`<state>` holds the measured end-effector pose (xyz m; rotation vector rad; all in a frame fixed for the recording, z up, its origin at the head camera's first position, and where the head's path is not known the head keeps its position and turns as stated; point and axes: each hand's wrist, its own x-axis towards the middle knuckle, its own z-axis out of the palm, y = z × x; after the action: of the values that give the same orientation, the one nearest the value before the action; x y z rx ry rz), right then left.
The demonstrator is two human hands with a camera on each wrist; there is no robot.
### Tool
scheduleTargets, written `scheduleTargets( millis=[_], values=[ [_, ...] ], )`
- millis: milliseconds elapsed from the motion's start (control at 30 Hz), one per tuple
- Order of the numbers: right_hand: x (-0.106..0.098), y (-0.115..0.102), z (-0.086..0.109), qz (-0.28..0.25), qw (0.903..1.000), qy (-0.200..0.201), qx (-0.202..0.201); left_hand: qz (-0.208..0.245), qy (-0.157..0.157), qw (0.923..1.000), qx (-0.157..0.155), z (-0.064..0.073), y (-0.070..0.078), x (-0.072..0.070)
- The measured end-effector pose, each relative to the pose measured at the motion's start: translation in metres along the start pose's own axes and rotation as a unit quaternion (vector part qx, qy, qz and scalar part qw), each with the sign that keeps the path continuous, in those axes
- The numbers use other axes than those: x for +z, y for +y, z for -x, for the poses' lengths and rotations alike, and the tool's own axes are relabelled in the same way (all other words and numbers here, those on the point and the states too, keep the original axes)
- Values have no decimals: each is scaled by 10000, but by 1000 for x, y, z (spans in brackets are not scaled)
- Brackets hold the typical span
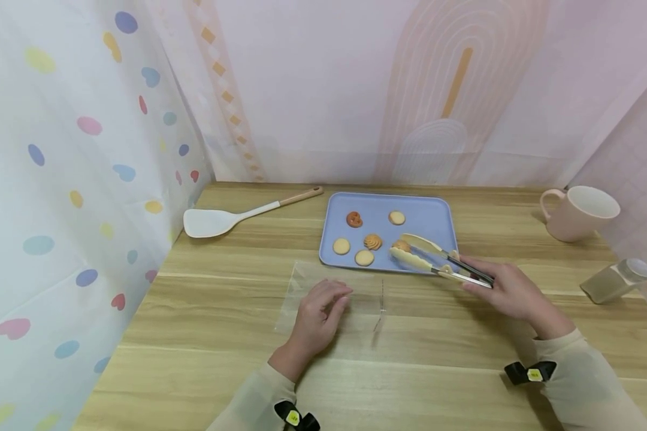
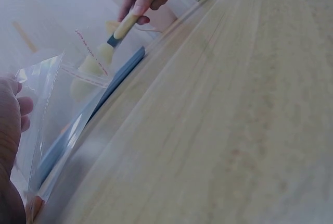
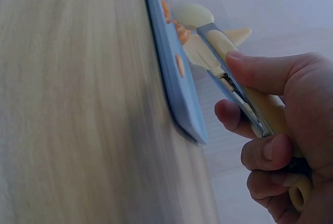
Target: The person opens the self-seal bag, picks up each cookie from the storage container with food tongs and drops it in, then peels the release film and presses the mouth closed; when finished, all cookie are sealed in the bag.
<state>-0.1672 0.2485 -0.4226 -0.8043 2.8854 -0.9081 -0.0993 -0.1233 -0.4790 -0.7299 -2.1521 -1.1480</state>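
My right hand [image 1: 509, 290] grips tongs [image 3: 223, 41] with cream tips and metal arms. Their spread tips reach over the blue tray [image 1: 426, 209], on either side of a round cookie [image 1: 401, 246]. Also on the tray lie a pretzel-shaped cookie [image 1: 354, 219], a swirled cookie [image 1: 372, 242] and several plain round cookies [image 1: 341, 246]. In front of the tray my left hand [image 1: 318, 314] holds a clear plastic bag [image 2: 73, 109], its fingers bent at the film. The bag's edge with a printed strip points right, toward the tongs.
A white spatula [image 1: 210, 222] with a wooden handle lies left of the tray. On the right stand a pink mug [image 1: 577, 215] and, nearer, a clear jar [image 1: 614, 281] with a lid. Patterned curtains [image 1: 313, 90] hang behind the wooden table [image 1: 205, 335] and at its sides.
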Motion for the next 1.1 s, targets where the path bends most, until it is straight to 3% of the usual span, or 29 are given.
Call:
scheduleTargets(
  millis=[367, 767, 1100],
  values=[
    [-7, -16, 30, -245, 9948, 486, -858, 99, 9, 9999, -58, 0, 1, 1],
    [-7, -37, 55, -406, 9871, 298, -1517, 211, 239, 9994, 121, -3, -1, 1],
    [4, -48, 48, -572, 9846, -134, -1649, 147, 130, 9998, 16, -2, 0, 2]
  ],
)
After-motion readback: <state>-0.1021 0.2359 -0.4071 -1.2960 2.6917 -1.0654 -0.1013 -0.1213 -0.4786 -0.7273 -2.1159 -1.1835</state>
